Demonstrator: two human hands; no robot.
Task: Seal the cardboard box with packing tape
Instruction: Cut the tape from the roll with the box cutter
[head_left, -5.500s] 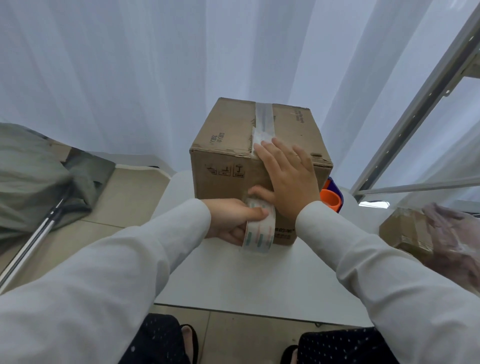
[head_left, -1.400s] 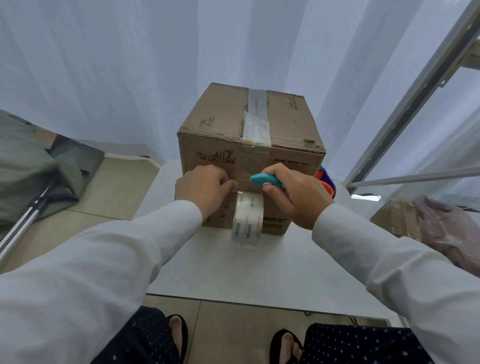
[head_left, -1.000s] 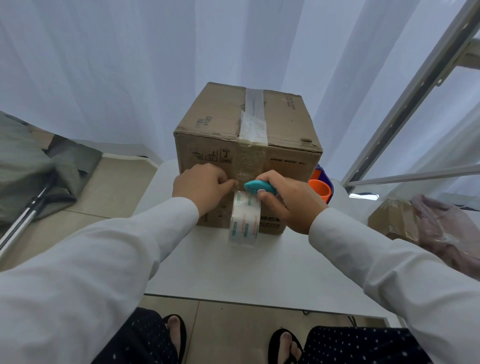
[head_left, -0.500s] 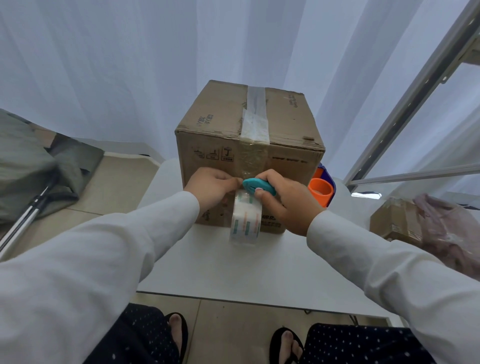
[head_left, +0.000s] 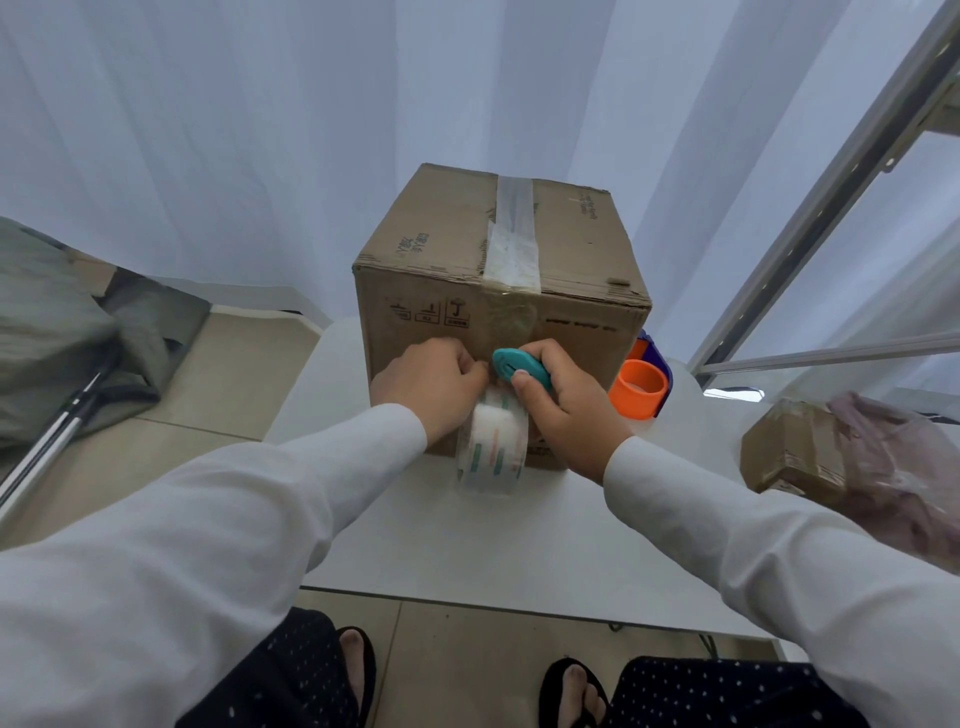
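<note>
A brown cardboard box (head_left: 436, 249) stands on the white table (head_left: 467, 540). A strip of clear tape (head_left: 511, 234) runs along its top seam and down over the near edge onto the front face. The tape roll (head_left: 493, 447) hangs against the front face, still joined to the strip. My left hand (head_left: 431, 387) pinches the tape just above the roll. My right hand (head_left: 563, 402) grips a small teal cutter (head_left: 517, 366), whose tip touches the tape beside my left fingers.
An orange and blue tape dispenser (head_left: 641, 387) sits right of the box. A smaller taped box (head_left: 789, 447) and a plastic bag (head_left: 904, 462) lie at the far right. Grey fabric (head_left: 57, 332) and a metal pole (head_left: 47, 447) lie on the floor at left.
The right hand left the box top, took up the teal cutter and brought it leftward to the tape. The left hand shifted from the roll up to the tape above it.
</note>
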